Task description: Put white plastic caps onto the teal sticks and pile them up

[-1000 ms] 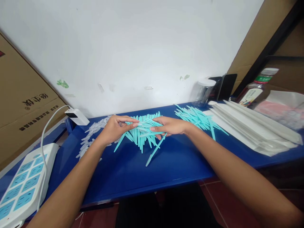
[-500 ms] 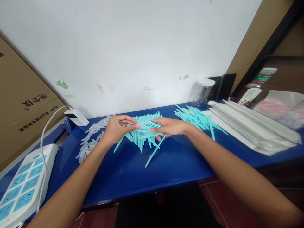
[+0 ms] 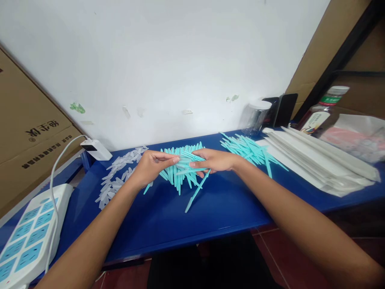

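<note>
My right hand (image 3: 210,160) is closed around several slim turquoise plastic sticks (image 3: 195,155), which fan out to the left with whitish, translucent ends. One longer stick (image 3: 197,192) slants down from under its fingers toward the table's front edge. My left hand (image 3: 152,168) meets those ends, thumb and forefinger pinched on what looks like a small translucent cap (image 3: 179,160); blur and the fingers hide its exact shape. Beneath both hands lies a pile of similar turquoise sticks (image 3: 177,178). To the left, loose translucent caps (image 3: 116,176) are scattered, partly behind my left wrist.
A second pile of turquoise sticks (image 3: 248,148) lies on the blue table (image 3: 168,224), right of my hands. Beyond it are white plastic sleeves (image 3: 319,164), a lidded clear jar (image 3: 255,118) and a bottle (image 3: 321,110). A power strip (image 3: 33,228) and white adapter (image 3: 98,149) stand left.
My left hand has shifted slightly right, its fingertips closer to the stick ends. The right hand and its bundle have barely moved.
</note>
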{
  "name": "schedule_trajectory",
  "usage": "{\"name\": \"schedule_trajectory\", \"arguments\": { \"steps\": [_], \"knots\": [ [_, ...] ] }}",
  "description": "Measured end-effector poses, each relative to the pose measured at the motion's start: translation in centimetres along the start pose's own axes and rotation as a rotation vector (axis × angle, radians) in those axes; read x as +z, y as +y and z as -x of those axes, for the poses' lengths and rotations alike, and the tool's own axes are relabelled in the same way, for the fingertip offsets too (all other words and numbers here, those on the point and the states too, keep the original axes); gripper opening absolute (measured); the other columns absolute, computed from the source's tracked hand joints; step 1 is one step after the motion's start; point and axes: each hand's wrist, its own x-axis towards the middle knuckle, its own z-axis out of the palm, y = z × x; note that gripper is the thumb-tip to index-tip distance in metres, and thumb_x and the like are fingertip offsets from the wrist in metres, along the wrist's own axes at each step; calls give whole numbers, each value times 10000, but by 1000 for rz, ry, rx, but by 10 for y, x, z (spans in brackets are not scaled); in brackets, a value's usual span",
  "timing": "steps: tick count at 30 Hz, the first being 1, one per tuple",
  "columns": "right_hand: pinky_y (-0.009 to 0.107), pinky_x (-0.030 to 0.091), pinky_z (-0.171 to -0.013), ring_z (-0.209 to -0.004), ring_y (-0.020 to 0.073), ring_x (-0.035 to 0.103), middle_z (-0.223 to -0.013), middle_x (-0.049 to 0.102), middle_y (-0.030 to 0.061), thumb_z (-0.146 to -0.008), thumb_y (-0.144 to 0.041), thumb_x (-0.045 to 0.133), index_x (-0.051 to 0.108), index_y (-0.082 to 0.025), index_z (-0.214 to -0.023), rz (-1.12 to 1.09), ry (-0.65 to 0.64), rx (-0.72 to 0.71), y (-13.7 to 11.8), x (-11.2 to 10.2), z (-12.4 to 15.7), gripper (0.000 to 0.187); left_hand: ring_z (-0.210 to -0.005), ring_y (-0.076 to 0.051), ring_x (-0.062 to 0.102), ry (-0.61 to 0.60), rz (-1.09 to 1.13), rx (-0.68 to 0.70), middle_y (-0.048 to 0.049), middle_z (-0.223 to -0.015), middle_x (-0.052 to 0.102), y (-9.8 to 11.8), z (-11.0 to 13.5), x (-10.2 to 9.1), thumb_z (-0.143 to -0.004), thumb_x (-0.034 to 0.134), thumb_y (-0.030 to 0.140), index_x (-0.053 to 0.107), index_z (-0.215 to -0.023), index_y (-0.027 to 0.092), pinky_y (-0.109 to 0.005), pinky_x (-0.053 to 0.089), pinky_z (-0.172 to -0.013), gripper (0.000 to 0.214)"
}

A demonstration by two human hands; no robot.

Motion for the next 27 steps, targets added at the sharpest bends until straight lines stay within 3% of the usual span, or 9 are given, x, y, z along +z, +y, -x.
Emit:
{"name": "schedule_trajectory", "arguments": {
  "steps": [3, 13, 15, 17, 20, 22, 25, 27],
  "knots": [
    [204, 330, -492, -638, 122, 490, -768, 642, 5, -914, -607, 688, 505, -213, -1023, 14, 12, -22, 2, 0, 0, 448, -1092, -330, 739, -28, -20, 3, -106, -1089, 813, 2, 1, -1, -828, 811, 514, 856, -1036, 209, -413, 600, -914, 371],
    [204, 351, -503, -654, 126, 509, -760, 629, 0, -947, -622, 642, 501, -214, -1018, 32, -12, -46, 3, 3, -2, 437, -995, -282, 737, -86, -30, 12, -90, -1041, 823, 6, 3, 2, -860, 776, 516, 861, -1002, 215, -337, 567, -808, 344],
    [207, 348, -503, -664, 129, 516, -769, 635, 5, -945, -624, 645, 507, -214, -1029, 15, -6, -38, 2, 3, -2, 441, -799, -221, 716, -23, -25, -13, -94, -959, 818, 7, 0, -1, -851, 769, 543, 853, -928, 184, -294, 528, -655, 376],
    [212, 353, -509, -688, 139, 526, -775, 638, 11, -938, -619, 658, 525, -207, -1085, 9, 16, -20, 0, 4, -2, 458, -538, -124, 562, 105, -4, -64, -69, -770, 761, 6, -3, -6, -842, 749, 582, 816, -861, 154, -258, 392, -482, 434],
    [221, 382, -538, -748, 161, 543, -774, 631, 7, -924, -603, 689, 495, -187, -1331, 10, 84, 24, -1, 3, 0, 612, -404, -72, 261, 269, 8, -161, 52, -482, 447, 2, -8, -18, -841, 700, 618, 750, -866, 151, -258, 193, -420, 471],
    [230, 408, -567, -778, 171, 549, -783, 634, 5, -930, -596, 689, 368, -176, -1517, 4, 133, 59, -3, 2, 2, 790, -425, -85, 223, 226, -114, -188, 77, -469, 317, 0, -10, -29, -854, 662, 626, 728, -850, 160, -262, 187, -446, 471],
    [250, 448, -614, -824, 187, 574, -826, 658, 25, -952, -605, 657, 162, -152, -1649, -17, 208, 103, -5, 1, 5, 967, -470, -107, 290, 123, -472, -130, 55, -492, 345, -3, -10, -48, -861, 636, 617, 710, -756, 171, -267, 241, -502, 464],
    [260, 462, -628, -853, 201, 593, -842, 665, 37, -953, -617, 648, 130, -149, -1662, -34, 241, 109, -6, -1, 7, 995, -485, -127, 352, 99, -684, -123, 38, -494, 389, -7, -9, -64, -853, 631, 614, 704, -730, 182, -273, 258, -518, 455]
  ]
}}
